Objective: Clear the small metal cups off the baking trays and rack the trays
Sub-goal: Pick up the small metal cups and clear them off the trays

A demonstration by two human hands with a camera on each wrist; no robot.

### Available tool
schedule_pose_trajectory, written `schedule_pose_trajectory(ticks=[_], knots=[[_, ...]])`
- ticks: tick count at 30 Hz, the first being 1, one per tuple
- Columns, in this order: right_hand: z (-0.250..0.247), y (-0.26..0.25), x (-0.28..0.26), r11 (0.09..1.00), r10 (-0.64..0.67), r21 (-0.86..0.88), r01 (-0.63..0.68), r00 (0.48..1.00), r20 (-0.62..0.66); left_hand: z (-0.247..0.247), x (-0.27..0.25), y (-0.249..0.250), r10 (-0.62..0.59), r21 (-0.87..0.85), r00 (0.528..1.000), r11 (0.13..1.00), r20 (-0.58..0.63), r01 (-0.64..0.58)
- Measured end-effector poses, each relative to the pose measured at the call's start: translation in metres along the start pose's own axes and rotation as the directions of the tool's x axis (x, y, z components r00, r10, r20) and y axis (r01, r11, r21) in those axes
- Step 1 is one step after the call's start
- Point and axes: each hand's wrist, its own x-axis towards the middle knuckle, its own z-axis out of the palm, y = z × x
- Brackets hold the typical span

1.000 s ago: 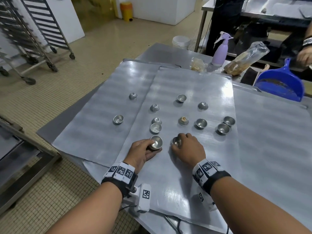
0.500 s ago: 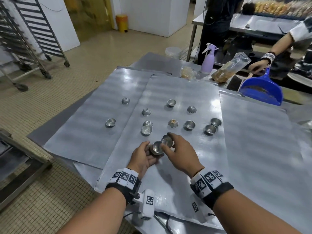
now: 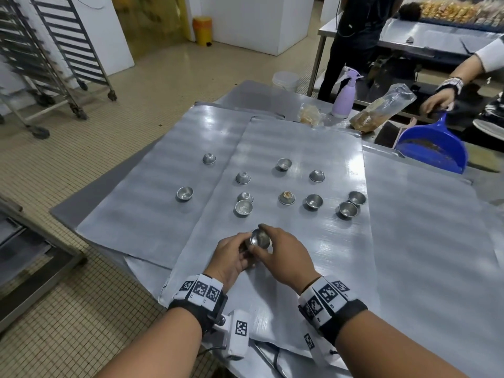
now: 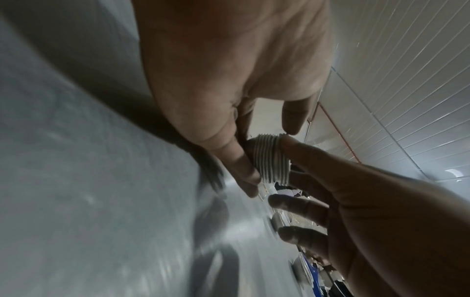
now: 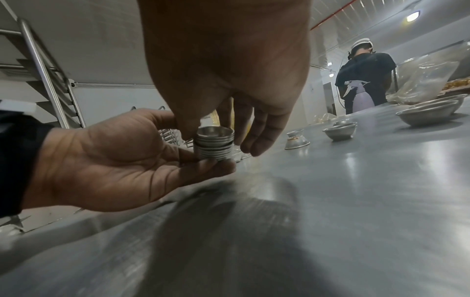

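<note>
A stack of nested small metal cups (image 3: 257,238) (image 5: 214,144) (image 4: 272,158) is held just above the middle baking tray (image 3: 300,143). My left hand (image 3: 231,255) cradles it from below, fingers curled round the ribbed side. My right hand (image 3: 283,252) pinches the top cup of the stack with thumb and fingers. Several loose cups lie on the middle tray, some upturned, such as one (image 3: 243,208) just ahead of my hands and one with crumbs (image 3: 287,198). Two more cups (image 3: 185,193) (image 3: 209,159) sit on the left tray (image 3: 141,214).
A third tray (image 3: 422,227) lies to the right. Behind the trays stand a lilac spray bottle (image 3: 344,96) and a plastic bag (image 3: 381,110). Another person's hand (image 3: 436,100) holds a blue dustpan (image 3: 433,148). Wheeled tray racks (image 3: 54,50) stand far left on the floor.
Both hands rose off the tray with a cup each. My right hand brought its cup over and set it on top of the stack in my left hand.
</note>
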Motion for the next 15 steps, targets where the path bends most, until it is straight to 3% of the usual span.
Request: schedule_pose_trajectory(ticks=[9,15], knots=[[0.02,-0.017,0.032,0.994,0.097,0.064,-0.091,0.992,-0.082,-0.044,0.009,0.035,0.038,-0.092,0.999,0.995,-0.005,-0.038],[0.026,-0.028,0.068,0.987,0.159,0.016,-0.158,0.986,-0.042,-0.072,0.02,0.058,0.042,-0.1,0.998,0.994,-0.049,-0.046]])
